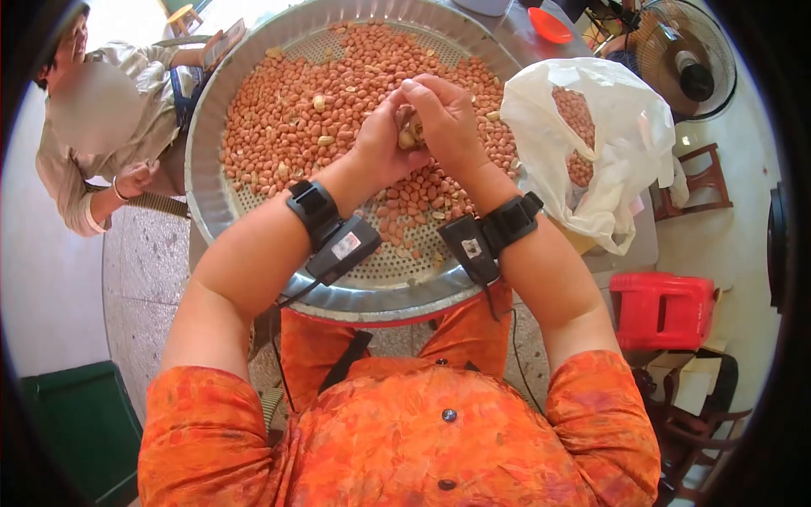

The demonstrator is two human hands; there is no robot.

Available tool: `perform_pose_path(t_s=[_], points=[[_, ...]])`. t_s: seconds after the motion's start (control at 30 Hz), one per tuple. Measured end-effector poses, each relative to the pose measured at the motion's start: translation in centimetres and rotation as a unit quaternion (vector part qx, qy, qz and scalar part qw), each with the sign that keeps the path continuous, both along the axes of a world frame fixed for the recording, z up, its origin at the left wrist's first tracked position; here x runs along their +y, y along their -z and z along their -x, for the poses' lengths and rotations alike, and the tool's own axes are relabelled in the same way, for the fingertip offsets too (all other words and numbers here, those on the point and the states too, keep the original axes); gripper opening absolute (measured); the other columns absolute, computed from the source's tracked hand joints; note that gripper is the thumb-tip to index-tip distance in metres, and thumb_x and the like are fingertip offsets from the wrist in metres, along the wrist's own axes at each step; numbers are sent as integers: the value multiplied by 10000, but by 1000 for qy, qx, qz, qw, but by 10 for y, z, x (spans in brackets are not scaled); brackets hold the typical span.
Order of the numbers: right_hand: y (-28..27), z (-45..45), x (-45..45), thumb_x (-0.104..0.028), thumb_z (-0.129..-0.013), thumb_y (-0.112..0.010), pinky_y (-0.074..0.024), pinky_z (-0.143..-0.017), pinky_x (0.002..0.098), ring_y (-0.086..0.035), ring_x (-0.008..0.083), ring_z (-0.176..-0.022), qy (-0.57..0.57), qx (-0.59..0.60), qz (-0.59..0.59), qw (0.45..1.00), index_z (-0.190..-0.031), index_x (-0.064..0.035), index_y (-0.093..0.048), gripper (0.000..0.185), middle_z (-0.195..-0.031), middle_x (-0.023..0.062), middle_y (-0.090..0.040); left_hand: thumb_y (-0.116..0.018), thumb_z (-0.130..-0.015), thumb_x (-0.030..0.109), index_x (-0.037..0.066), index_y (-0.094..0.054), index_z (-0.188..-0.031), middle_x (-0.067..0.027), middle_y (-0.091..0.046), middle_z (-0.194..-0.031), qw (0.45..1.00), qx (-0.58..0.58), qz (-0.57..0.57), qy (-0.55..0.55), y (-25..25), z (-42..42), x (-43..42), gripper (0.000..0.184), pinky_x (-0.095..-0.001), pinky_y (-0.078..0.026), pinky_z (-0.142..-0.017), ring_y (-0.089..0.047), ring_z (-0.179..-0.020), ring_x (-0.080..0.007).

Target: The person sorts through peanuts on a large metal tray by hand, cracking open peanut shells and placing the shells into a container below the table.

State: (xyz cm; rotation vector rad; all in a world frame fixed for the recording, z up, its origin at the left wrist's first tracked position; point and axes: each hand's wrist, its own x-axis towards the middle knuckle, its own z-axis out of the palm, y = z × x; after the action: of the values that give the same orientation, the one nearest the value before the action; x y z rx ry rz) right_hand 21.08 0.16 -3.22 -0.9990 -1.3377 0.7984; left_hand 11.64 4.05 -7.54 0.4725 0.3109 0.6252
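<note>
Both hands meet above a large round metal tray (pixel 207 127) with a perforated bottom, which holds a wide layer of shelled, reddish-skinned peanuts (pixel 283 110). My left hand (pixel 382 144) is cupped around a few pale peanuts in the shell (pixel 411 133). From the other side my right hand (pixel 449 118) closes over the same peanuts, its fingertips touching those of the left. The palms partly hide what lies between them. Some pale peanuts, such as one (pixel 318 102) left of my hands, lie among the red ones.
Right of the tray, a white plastic bag (pixel 625 93) holds more red peanuts. An orange-red dish (pixel 550 25) sits behind it, near a fan (pixel 684 59). A person (pixel 118 127) sits at the left. A red plastic stool (pixel 663 310) stands at the lower right.
</note>
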Motion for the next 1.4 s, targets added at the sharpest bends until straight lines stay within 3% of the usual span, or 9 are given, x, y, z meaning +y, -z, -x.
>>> perform_pose_path(t_s=[0.33, 0.63, 0.9, 0.97, 1.0, 1.07, 1.2, 1.27, 1.4], points=[[-7, -21, 11, -205, -846, -431, -422, -548, 237, -510, 106, -566, 48, 205, -1, 978, -660, -16, -573, 301, -639, 44, -567, -326, -884, 313, 62, -495, -888, -75, -525, -737, 999, 39, 6, 18, -14, 8, 3, 303, -185, -315, -310, -487, -556, -150], [25, -40, 31, -256, -857, -431, -365, -452, 227, -442, 78, -479, 179, -6, 9, 984, -592, -46, -535, 354, -536, 11, -492, -401, -864, 275, 51, -483, -850, -67, -490, -756, 995, -22, -93, 17, -59, 41, 24, 239, -168, -300, -318, -445, -569, -125], [28, -54, 32, -254, -862, -427, -339, -451, 219, -422, 74, -474, 151, -30, 26, 988, -592, -66, -534, 346, -533, -5, -471, -422, -859, 284, 58, -494, -743, -62, -495, -666, 977, 55, -187, -82, -130, 217, -23, 264, -157, -249, -281, -411, -463, -129], [33, -63, 36, -260, -864, -428, -359, -484, 214, -455, 70, -514, 140, -64, 26, 988, -657, -54, -575, 327, -572, 3, -511, -427, -853, 225, 23, -455, -828, -54, -453, -750, 957, 82, -252, -116, -115, 283, -45, 205, -164, -296, -351, -412, -579, -110], [35, -66, 37, -265, -864, -431, -373, -507, 212, -477, 68, -544, 130, -52, 49, 989, -705, -46, -601, 319, -606, 8, -543, -421, -859, 216, 25, -469, -828, -45, -450, -736, 890, 149, -248, -353, -102, 294, -63, 199, -173, -333, -397, -414, -581, -107], [36, -66, 35, -299, -877, -421, -373, -532, 204, -476, 66, -578, 154, -84, 46, 983, -782, -40, -607, 333, -654, 1, -552, -407, -870, 231, 38, -491, -823, -45, -473, -741, 909, 263, -223, -235, -71, 351, -93, 215, -181, -375, -460, -467, -628, -115], [38, -66, 35, -294, -873, -431, -394, -573, 213, -509, 74, -646, 162, -94, 36, 982, -855, -36, -610, 316, -757, 18, -587, -410, -865, 335, 73, -540, -966, -59, -560, -914, 811, 532, -151, -194, 14, 410, -134, 310, -245, -417, -660, -533, -796, -123], [39, -68, 38, -271, -860, -442, -403, -576, 205, -525, 72, -656, 168, -83, 56, 981, -846, -32, -624, 301, -766, 21, -607, -425, -846, 396, 99, -534, -1052, -36, -564, -962, 663, 724, -98, -166, 39, 418, -145, 377, -284, -389, -740, -519, -856, -120], [40, -75, 40, -261, -860, -442, -401, -582, 211, -518, 75, -641, 167, -70, 82, 980, -827, -33, -623, 293, -749, 16, -600, -441, -837, 412, 106, -531, -1067, -30, -565, -959, 658, 716, -118, -203, 45, 420, -138, 394, -267, -389, -723, -524, -843, -125]])
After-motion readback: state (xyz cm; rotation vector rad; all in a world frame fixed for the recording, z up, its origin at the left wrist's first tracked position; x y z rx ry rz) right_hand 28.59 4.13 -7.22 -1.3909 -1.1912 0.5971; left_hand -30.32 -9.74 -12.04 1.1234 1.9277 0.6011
